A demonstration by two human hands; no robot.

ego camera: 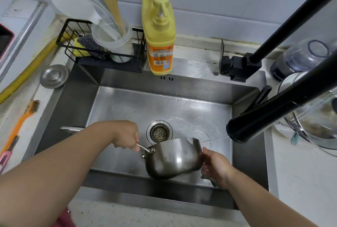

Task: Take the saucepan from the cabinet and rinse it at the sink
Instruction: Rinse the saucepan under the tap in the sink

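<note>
A small steel saucepan (173,159) is held tipped over inside the steel sink (116,103), its outer wall and base facing me and its mouth turned away toward the drain (159,132). My left hand (126,135) grips the saucepan's thin metal handle. My right hand (216,164) holds the pan's right side at the rim, thumb on the outer wall. The black faucet spout (255,123) ends above the right part of the basin. Water spreads over the sink floor to the right of the drain.
A yellow dish-soap pump bottle (159,26) stands on the sink's back ledge beside a black wire caddy (98,52) with scrubbers and a utensil cup. A round steel lid (54,76) and an orange brush (20,123) lie left. Pots and glass lids (313,121) are stacked right.
</note>
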